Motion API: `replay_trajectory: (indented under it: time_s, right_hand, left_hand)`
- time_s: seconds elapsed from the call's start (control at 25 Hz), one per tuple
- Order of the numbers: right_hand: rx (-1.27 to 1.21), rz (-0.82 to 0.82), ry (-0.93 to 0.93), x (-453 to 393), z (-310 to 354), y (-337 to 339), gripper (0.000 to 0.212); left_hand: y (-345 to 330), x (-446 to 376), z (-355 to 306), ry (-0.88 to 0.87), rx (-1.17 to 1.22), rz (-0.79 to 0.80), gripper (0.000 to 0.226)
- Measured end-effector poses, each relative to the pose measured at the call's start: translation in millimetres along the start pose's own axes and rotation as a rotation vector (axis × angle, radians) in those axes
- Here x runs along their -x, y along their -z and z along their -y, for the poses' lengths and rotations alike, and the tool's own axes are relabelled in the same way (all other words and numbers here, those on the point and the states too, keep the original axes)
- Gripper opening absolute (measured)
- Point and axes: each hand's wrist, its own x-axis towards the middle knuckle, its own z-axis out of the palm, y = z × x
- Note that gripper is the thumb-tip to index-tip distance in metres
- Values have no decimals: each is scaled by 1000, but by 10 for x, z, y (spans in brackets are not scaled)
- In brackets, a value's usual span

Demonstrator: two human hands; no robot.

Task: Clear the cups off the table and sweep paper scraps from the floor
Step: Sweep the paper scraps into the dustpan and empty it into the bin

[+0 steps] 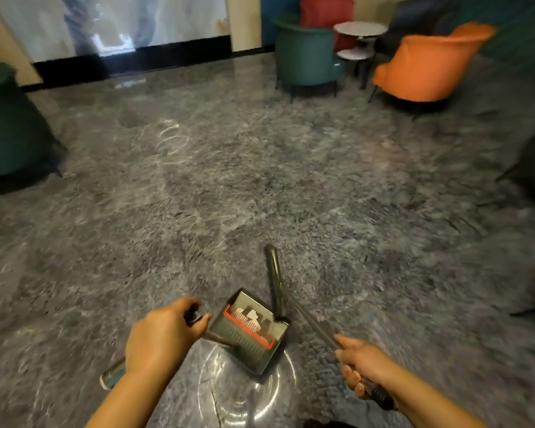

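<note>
My left hand (161,338) grips the metal handle of a grey dustpan (247,344) that hangs just above the floor in front of me. The pan has a red comb edge, and white paper scraps (254,315) lie inside it. A broom handle (315,325) is held in my right hand (363,364); it runs up and left to the dark broom head (275,282), which stands beside the pan's right corner. The frame is motion-blurred.
Grey marble floor (260,180) spreads ahead. Far back stand a teal armchair (305,57) with a red cushion, two small round white tables (359,29) and an orange armchair (426,66). Another dark teal chair (10,128) sits at the left edge.
</note>
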Motion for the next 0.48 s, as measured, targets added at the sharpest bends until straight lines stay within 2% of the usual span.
replay_trajectory:
  time_s: [0.24,0.48]
  right_hand:
    - [-209,-182,98,572,-881,-380,46]
    - [-545,-351,136,1250,-1815,-561,44]
  left_hand:
    - [-34,52,-162,-315,-17,115,38]
    - [-131,352,-549,-670,-66,222,37]
